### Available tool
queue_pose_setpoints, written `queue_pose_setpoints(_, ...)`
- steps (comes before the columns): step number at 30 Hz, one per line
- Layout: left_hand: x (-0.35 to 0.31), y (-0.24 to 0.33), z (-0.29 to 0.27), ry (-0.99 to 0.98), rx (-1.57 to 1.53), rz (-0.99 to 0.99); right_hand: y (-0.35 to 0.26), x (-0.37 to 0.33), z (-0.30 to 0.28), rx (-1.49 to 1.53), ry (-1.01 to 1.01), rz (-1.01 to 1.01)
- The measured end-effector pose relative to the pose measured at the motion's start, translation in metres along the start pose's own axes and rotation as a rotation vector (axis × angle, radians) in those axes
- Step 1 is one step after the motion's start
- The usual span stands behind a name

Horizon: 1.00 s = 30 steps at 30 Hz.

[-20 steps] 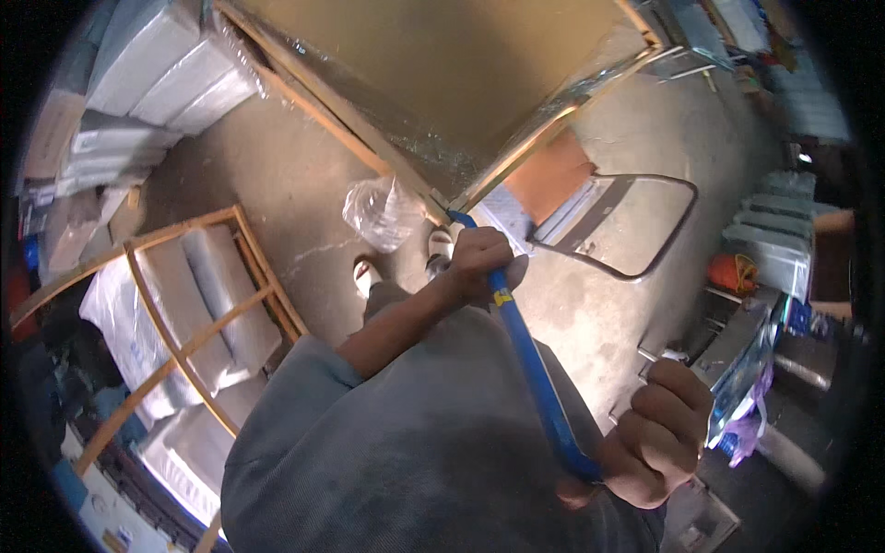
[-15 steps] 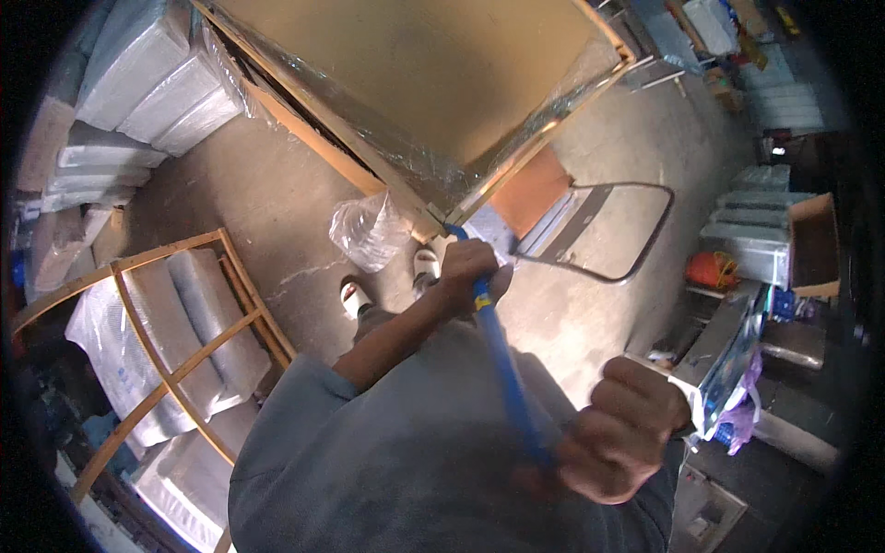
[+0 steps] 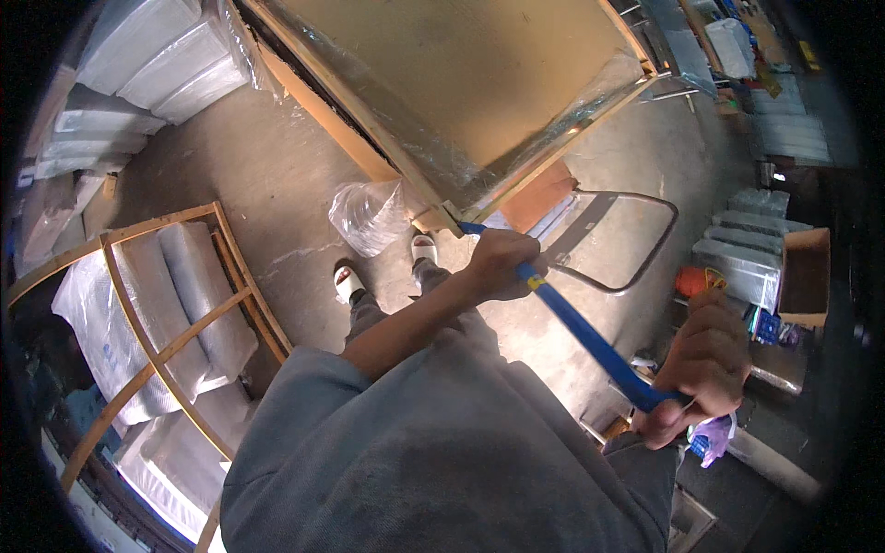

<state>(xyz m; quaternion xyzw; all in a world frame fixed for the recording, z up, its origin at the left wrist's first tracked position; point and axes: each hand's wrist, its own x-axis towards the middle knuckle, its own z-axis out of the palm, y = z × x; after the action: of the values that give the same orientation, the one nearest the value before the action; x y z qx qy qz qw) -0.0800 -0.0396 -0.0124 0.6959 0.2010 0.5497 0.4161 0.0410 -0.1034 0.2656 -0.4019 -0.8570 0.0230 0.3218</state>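
Left hand [image 3: 502,264], arm outstretched, and right hand [image 3: 705,366] both clench the blue bar [image 3: 590,339].

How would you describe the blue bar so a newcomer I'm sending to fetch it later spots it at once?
Start at the big plastic-wrapped wooden crate at the top of the view. From its near corner a long blue bar slants down to the right, gripped near the crate by the left hand and at its lower end by the right hand. It is the only bright blue, thin, straight tool among the brown wood and grey bundles.

Blue bar [image 3: 590,339]: painted metal, smooth. Crate frame [image 3: 364,147]: raw wood under glossy plastic wrap. Floor [image 3: 277,212]: rough concrete.
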Motion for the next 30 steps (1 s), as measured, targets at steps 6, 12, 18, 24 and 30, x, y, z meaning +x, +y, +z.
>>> queue_pose_setpoints(6,0.013,0.004,0.012,-0.021,0.106,-0.058,0.04,-0.015,-0.009,0.032,0.118,0.046)
queue_pose_setpoints(12,0.024,0.0,0.026,-0.043,0.207,-0.088,0.094,-0.026,-0.021,0.183,0.153,0.051)
queue_pose_setpoints(18,0.032,-0.011,0.044,-0.025,0.241,-0.144,0.151,-0.041,-0.041,0.386,0.156,0.06)
queue_pose_setpoints(24,0.042,-0.018,0.056,-0.2,0.372,-0.382,0.19,-0.042,-0.021,0.841,0.296,0.018)
queue_pose_setpoints(30,-0.004,0.001,0.01,-0.057,0.217,0.043,0.052,-0.099,-0.015,0.123,0.3,-0.065)
